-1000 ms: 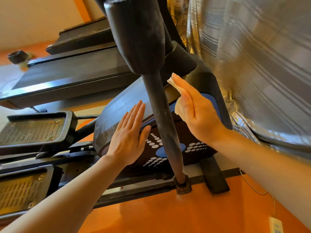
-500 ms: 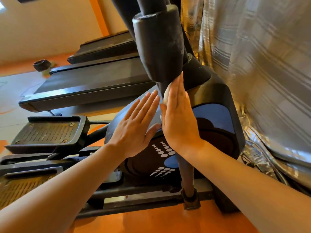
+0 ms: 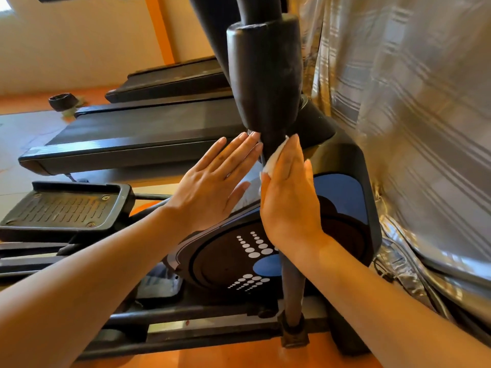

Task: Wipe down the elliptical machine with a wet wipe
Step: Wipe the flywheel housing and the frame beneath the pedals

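right hand (image 3: 289, 197): fingers straight and close together, flat against the black pole (image 3: 292, 290) of the elliptical machine (image 3: 342, 197). it presses the wet wipe onto the pole.
wet wipe (image 3: 273, 159): white and folded, tucked between the right hand and the pole. only a small bit peeks out by the fingertips, just under the fat foam grip.
left hand (image 3: 212, 184): fingers straight and spread a little, palm facing the pole from the other side. its fingertips reach the pole just under the foam grip. it holds nothing.
foam grip (image 3: 265, 73): thick, black and dusty looking, sits on the pole right above both hands.
pole: thin and dark, runs down from the grip to a joint near the floor.
machine cover (image 3: 231, 258): big, round and black with blue patches and white dots, behind the hands.
foot pedal (image 3: 63, 208): black with little slots, on the left side, well apart from the hands.
treadmill (image 3: 143, 128): long and black, lies behind the elliptical machine.
curtain (image 3: 403, 102): shiny, with stripes, hangs on the right, close to the machine.
floor (image 3: 239, 354): orange.
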`<state>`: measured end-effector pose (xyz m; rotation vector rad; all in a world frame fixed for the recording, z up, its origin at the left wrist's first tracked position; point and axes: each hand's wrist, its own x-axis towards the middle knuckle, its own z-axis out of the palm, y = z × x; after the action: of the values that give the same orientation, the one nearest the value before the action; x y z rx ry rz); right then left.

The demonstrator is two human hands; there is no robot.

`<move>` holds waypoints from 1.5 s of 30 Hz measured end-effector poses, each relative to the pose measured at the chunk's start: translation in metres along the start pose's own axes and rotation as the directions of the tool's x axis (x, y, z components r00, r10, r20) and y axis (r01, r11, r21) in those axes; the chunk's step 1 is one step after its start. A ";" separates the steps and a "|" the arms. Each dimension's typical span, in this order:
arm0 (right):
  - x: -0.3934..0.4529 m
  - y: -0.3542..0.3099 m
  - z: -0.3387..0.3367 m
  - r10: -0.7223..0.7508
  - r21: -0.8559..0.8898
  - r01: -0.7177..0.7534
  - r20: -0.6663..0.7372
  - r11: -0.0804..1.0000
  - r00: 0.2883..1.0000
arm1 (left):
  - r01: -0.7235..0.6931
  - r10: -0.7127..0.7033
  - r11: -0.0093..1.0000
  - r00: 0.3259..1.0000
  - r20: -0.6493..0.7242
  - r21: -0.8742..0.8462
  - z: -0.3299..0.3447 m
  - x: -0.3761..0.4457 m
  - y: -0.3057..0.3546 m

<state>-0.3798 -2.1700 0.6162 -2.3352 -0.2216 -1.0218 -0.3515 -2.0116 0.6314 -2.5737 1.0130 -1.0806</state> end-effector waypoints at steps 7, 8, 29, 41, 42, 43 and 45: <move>0.003 0.001 0.010 -0.005 -0.130 -0.003 -0.059 0.991 0.998 | 0.007 -0.006 0.999 1.000 -0.020 0.047 0.007 -0.001 0.001; 0.008 0.001 0.012 0.011 -0.100 -0.017 -0.062 0.995 0.998 | 0.003 -0.002 0.998 1.000 -0.021 0.058 0.007 -0.001 0.000; -0.029 0.011 -0.005 -0.116 -0.019 0.116 0.002 0.993 0.993 | -0.047 0.046 0.999 0.998 -0.053 -0.009 0.016 -0.002 0.006; -0.057 0.030 -0.014 -0.215 -0.256 0.241 0.126 0.936 0.969 | -0.077 0.069 0.996 0.989 -0.134 -0.055 0.021 0.008 0.015; -0.052 0.031 -0.014 -0.212 -0.189 0.228 0.099 0.955 0.972 | -0.087 0.080 0.995 0.987 -0.137 -0.050 0.021 0.010 0.014; -0.050 0.031 -0.013 -0.205 -0.137 0.213 0.073 0.967 0.976 | -0.095 0.088 0.994 0.986 -0.142 -0.045 0.022 0.011 0.013; -0.052 0.031 -0.009 -0.198 -0.107 0.199 0.016 0.974 0.980 | -0.106 0.096 0.993 0.983 -0.156 -0.054 0.023 0.014 0.011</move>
<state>-0.4101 -2.1971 0.5703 -2.4514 -0.4187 -1.1484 -0.3348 -2.0319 0.6187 -2.4867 1.2168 -1.2547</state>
